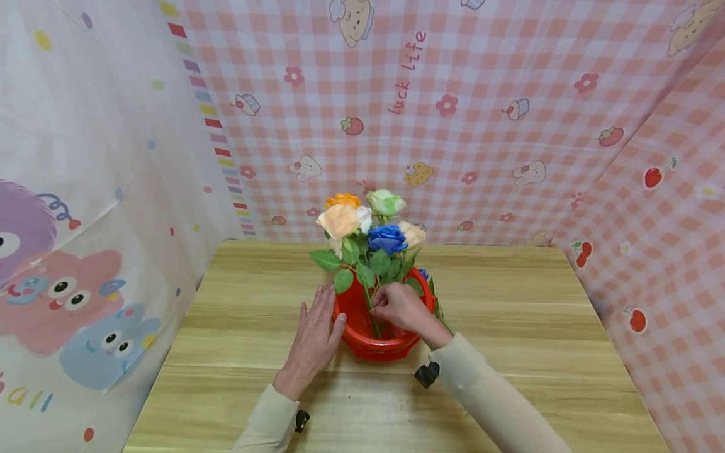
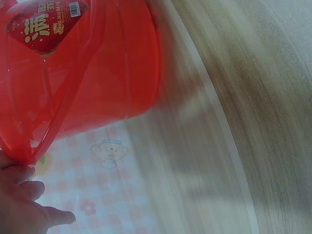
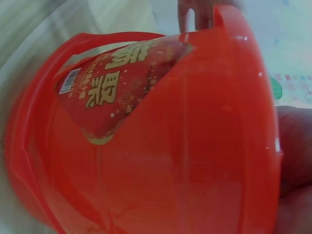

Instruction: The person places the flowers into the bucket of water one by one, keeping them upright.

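A red plastic bucket (image 1: 370, 350) stands on the table with several roses in it: a blue rose (image 1: 387, 239), a green rose (image 1: 386, 202), an orange rose (image 1: 342, 201) and paler ones. My right hand (image 1: 403, 308) reaches over the right rim and pinches a green rose stem (image 1: 367, 294) inside; which bloom it bears I cannot tell. My left hand (image 1: 313, 327) rests at the left rim, fingers fairly straight. In the left wrist view its fingers touch the bucket's upper edge by the handle (image 2: 63, 109). The bucket's wall hides most of my right hand (image 3: 297, 161) in the right wrist view.
More green stems (image 1: 440, 314) and a bit of blue bloom (image 1: 423, 274) show just outside the bucket's right side. The wooden table (image 1: 510, 327) ends at a pink checked cloth (image 1: 487, 138) behind. A patterned white cloth (image 1: 113, 163) hangs on the left.
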`<state>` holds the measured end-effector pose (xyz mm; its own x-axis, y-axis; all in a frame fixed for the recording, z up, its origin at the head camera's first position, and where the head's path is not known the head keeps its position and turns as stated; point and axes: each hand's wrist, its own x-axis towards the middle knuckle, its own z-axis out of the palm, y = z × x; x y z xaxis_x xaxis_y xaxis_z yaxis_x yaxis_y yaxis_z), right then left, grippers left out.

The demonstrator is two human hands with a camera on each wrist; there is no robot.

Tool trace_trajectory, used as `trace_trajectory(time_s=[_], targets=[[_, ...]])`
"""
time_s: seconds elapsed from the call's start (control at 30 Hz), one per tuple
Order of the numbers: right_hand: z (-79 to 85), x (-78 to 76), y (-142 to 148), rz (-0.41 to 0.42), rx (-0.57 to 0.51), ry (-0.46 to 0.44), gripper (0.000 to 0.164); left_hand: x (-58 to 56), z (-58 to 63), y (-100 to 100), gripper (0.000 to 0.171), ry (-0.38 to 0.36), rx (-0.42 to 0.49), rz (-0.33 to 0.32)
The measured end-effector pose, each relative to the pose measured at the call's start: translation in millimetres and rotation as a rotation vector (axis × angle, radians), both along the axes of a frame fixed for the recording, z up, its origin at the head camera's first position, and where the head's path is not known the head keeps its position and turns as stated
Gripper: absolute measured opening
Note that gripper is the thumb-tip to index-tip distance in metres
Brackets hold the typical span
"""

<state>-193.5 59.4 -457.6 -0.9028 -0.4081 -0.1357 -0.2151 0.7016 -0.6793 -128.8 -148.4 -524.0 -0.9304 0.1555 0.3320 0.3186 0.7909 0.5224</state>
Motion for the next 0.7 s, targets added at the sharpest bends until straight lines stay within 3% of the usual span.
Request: trace_trajectory(time_s=[0.37,0.7], targets=[[-7.5,-5.3,-1.9,0.042,0.031,-0.023,0.002,-0.6,0.3,0.3,0.061,0.011,0.009,-0.002],[-4.8,-5.3,-4.9,0.038,0.062,-0.072,0.002,0.1,1.7,-0.1,0.063,-0.010,0.011,-0.008]])
